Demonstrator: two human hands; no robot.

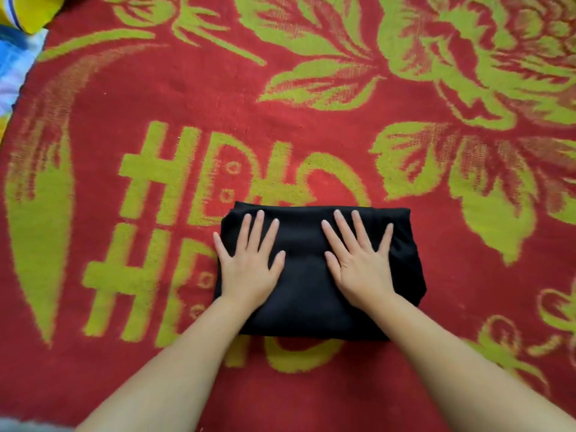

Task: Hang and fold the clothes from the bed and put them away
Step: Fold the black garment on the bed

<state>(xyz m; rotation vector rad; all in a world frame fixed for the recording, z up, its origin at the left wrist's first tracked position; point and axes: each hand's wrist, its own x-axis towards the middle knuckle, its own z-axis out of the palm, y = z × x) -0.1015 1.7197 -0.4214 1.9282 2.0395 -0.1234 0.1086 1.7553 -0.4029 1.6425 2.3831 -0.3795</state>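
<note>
While both bare forearms reach out from the near edge, the left hand (249, 269) and the right hand (361, 266) lie flat, palms down, on a black garment (307, 288) folded into a compact rectangle. Every finger is straight and slightly spread, so neither hand grips anything; they simply press on the cloth, the left one over its left part with the little finger at the very edge, the right one over the middle and right part. The two thumbs point toward each other with a strip of dark fabric showing between them. The garment sits on a red blanket (311, 126) patterned with yellow-green flowers, leaves and large blocky characters, a little nearer the person than the blanket's middle, covering part of those characters. At the far left corner, off the blanket's edge, a yellow cloth (34, 10) with a blue-and-white stripe lies next to some pale blue and white fabric (15, 60).
</note>
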